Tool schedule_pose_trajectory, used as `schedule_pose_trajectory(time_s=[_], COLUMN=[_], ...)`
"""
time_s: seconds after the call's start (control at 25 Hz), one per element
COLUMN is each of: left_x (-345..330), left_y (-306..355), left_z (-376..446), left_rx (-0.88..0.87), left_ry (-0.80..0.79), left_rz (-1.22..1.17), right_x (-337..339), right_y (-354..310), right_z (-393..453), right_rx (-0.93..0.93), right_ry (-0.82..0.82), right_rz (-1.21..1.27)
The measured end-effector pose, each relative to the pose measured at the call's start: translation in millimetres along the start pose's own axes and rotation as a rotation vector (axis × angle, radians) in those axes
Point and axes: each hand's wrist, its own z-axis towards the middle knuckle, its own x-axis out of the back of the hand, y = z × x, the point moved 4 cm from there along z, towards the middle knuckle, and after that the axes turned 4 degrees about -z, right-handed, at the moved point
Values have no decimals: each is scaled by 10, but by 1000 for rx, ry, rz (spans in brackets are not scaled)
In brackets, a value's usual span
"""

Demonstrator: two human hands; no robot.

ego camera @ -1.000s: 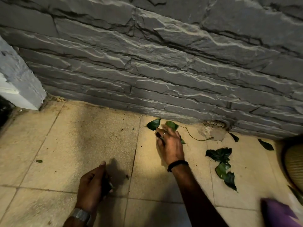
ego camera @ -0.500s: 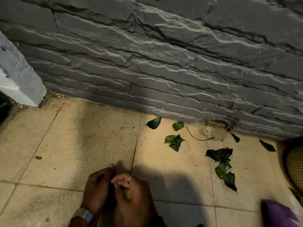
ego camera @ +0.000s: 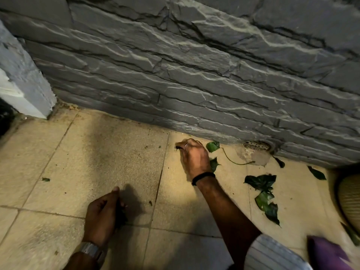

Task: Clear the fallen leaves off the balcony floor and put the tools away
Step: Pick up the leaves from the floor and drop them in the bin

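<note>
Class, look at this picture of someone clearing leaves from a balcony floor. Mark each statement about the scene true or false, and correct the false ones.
1. The right hand reaches to the foot of the stone wall and closes on a leaf. True.
2. The left hand lies flat and holds nothing. False: its fingers curl round a dark bunch of leaves.
3. A cluster of dark green leaves lies on the floor tiles to the right of the right arm. True.
4. The round drain grate sits in the middle of the floor, far from the wall. False: it sits right at the wall's base.
5. The left wrist wears a metal watch. True.
</note>
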Motion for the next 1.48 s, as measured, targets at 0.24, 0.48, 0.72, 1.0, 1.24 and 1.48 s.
schedule_pose_trajectory(time_s=[0.24, 0.48, 0.72, 1.0, 1.24, 1.48], left_x=[-189, -180, -117, -246, -435, -336], left_y=[2, -8, -21, -47, -104, -98], left_z=[-90, -103, -91, -173, -222, -118], left_rx=[46, -39, 53, 55, 60, 14], left_ry=[-185, -130, -86, -220, -323, -200], left_rz=[-105, 38, 63, 42, 33, 80], right_x=[317, 362, 416, 445, 234, 448], right_y=[-874, -1101, 381, 507, -817, -993], right_z=[-1076, -1669, -962, -995, -1783, -1742], right_rx=[8, -166, -317, -332, -182, -33], right_ry=[-89, -223, 40, 207, 27, -283], right_rz=[658, 800, 203, 291, 594, 747])
